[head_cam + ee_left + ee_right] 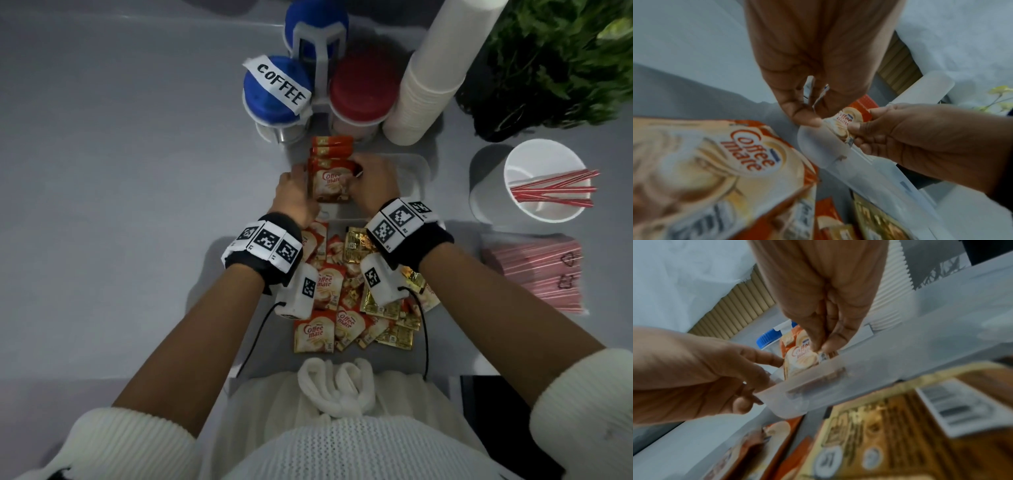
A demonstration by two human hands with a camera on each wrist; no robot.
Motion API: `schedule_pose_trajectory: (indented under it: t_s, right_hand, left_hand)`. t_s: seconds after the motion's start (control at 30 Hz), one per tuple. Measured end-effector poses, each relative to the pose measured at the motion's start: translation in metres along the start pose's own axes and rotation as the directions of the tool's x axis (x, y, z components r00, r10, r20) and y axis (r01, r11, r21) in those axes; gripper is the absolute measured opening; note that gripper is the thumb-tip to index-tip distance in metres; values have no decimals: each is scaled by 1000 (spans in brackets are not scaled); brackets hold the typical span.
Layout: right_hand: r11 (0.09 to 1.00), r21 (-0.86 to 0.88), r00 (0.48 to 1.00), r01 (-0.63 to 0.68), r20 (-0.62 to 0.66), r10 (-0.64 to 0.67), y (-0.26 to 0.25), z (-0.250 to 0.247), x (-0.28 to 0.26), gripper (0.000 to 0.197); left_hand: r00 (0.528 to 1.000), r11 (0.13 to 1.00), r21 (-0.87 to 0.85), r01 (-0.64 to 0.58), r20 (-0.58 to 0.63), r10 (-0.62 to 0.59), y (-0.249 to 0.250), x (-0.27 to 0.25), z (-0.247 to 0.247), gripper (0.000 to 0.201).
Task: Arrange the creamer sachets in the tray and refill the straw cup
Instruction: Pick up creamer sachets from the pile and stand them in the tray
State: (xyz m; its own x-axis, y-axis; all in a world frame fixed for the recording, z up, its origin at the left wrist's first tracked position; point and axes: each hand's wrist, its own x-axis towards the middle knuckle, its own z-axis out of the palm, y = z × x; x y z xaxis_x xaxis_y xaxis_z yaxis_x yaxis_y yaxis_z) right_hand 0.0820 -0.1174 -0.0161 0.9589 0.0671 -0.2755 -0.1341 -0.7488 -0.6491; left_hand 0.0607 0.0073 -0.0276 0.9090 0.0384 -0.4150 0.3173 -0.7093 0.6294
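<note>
Orange-and-cream foil marks the sachet (331, 183) that both hands hold upright at the left end of the tray (416, 178), in front of a row of like sachets (330, 149) already standing on edge there. The left hand (295, 195) pinches the sachet's left edge between thumb and fingertips (805, 120). The right hand (371, 185) grips its right edge, thumb on the printed face and fingers (835, 339) curled behind it. In the wrist views the sachet's lower edge sits behind the translucent tray wall (818, 386); whether it touches the tray floor I cannot tell, as that part is blurred.

Nearer the person, a loose pile (356, 305) of orange and gold sachets lies on the grey table (120, 205), just beside the tray's near wall and under both wrists.

To the right, well apart from the tray, stands the white cup (544, 181) with a few red-striped straws (555, 192) leaning inside it. A clear pack of straws (537, 270) lies flat near the cup, on the person's side.

Behind the tray stands a rack of jars: a blue lid (274, 90) labelled COFFEE, a red lid (363, 90) and another blue one (317, 27). A tall stack of white cups (435, 78) leans beside them, with a plant (555, 58) at the far right.
</note>
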Motion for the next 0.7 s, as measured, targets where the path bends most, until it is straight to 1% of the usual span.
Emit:
schedule_pose_trajectory:
  t_s: [0.13, 0.2, 0.23, 0.3, 0.37, 0.4, 0.47, 0.5, 0.57, 0.63, 0.7]
  right_hand:
    - [999, -31, 999, -7, 31, 8, -1, 5, 2, 27]
    - [996, -87, 1000, -17, 21, 19, -1, 8, 2, 29]
    - [996, -81, 999, -34, 6, 35, 0, 9, 1, 30]
    - [997, 32, 998, -66, -22, 67, 0, 10, -2, 32]
    - [976, 190, 993, -108, -31, 116, -3, 11, -8, 33]
    - [949, 283, 988, -138, -29, 152, -4, 12, -12, 35]
    - [859, 475, 974, -194, -10, 225, -7, 17, -18, 39]
    - [815, 541, 969, -206, -5, 248, -8, 20, -21, 43]
    - [768, 604, 964, -212, 0, 265, -10, 23, -25, 53]
    - [753, 618, 960, -225, 8, 280, -11, 23, -25, 63]
    - [746, 620, 956, -245, 28, 291, -11, 22, -24, 68]
  left_hand:
    - [999, 999, 9, -46, 26, 46, 0, -2, 3, 53]
    - [998, 999, 1, -41, 56, 41, 1, -2, 3, 64]
    - [997, 999, -6, -31, 71, 32, 3, -3, 4, 72]
    - [997, 999, -36, -12, 81, 15, 4, -4, 5, 83]
    - [998, 999, -53, -12, 67, 16, 5, -3, 7, 87]
    - [998, 999, -51, -12, 62, 16, 5, -3, 8, 87]
    - [998, 999, -49, -4, 60, 7, 5, -2, 10, 86]
    - [998, 999, -53, -3, 59, 6, 5, -2, 10, 86]
    - [998, 998, -61, -16, 54, 20, 4, -2, 9, 86]
    - [998, 997, -72, -37, 45, 40, 4, -2, 9, 86]
    - [999, 994, -103, -43, 27, 46, 3, -2, 10, 85]
